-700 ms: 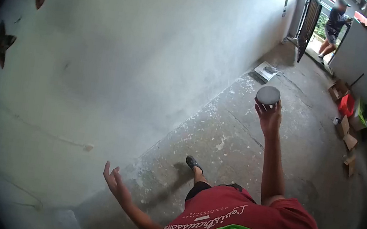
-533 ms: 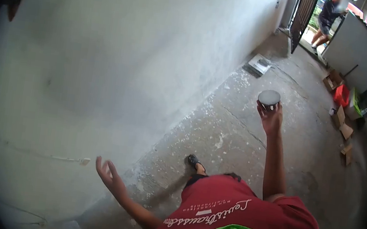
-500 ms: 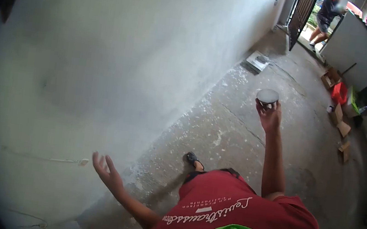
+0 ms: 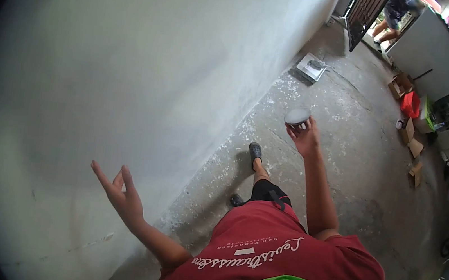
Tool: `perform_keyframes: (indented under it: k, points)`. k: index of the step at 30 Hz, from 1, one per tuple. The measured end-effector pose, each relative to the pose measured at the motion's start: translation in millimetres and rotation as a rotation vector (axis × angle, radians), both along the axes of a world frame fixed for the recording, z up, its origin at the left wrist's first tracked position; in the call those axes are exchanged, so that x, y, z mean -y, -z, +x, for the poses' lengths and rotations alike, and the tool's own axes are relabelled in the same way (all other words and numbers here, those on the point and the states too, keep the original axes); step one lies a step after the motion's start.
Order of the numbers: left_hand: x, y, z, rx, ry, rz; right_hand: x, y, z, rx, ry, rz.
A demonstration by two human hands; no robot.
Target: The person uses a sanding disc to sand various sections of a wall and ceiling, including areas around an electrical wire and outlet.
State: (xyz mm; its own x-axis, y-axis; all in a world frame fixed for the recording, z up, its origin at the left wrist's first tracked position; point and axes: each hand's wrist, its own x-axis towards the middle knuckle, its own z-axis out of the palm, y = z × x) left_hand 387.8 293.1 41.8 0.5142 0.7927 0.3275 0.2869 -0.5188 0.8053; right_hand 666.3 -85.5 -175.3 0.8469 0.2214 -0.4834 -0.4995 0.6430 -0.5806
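My right hand [image 4: 307, 139] is raised over the floor, its fingers closed under and around a round disc-like thing [image 4: 298, 116] with a pale grey top and a darker edge. That top faces upward, slightly tilted. My left hand [image 4: 125, 198] holds nothing; its fingers are spread in front of the pale wall [image 4: 101, 84].
A white square tray-like box [image 4: 311, 66] with a grey thing on it sits by the wall. Pale specks dot the concrete floor [image 4: 344, 178]. Cardboard pieces [image 4: 414, 143] and a red container [image 4: 410, 104] lie at right. A person [image 4: 390, 20] stands beyond the open barred gate [image 4: 364, 14].
My right hand has carried the disc-like thing leftward in view. My left hand has risen and shifted left. One foot has stepped forward, and the view has turned slightly.
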Motion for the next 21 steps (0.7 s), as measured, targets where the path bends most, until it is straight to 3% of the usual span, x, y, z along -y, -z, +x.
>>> perform_keyframes:
  k: [5,8,9,12,16,21]
  points:
    - [-29.1,11.0,60.1,-0.115,-0.199,0.032,-77.8,22.9,117.7,-0.006,-0.025,-0.021]
    - [-41.0,8.2,95.9,-0.228,-0.322,-0.055,-129.5,17.7,198.7,0.07,0.007,-0.068]
    - [-43.3,11.8,104.6,-0.304,-0.36,0.028,-146.1,12.2,221.6,0.059,0.019,-0.054]
    - [-40.9,14.3,127.4,-0.351,-0.472,-0.001,-190.6,-18.7,280.6,0.175,0.081,-0.231]
    - [-34.6,9.2,152.1,-0.407,-0.578,0.056,-243.3,-41.7,324.4,0.385,0.176,-0.515]
    - [-35.4,4.8,160.3,-0.486,-0.644,0.073,-275.2,-39.9,319.9,0.655,0.284,-0.741]
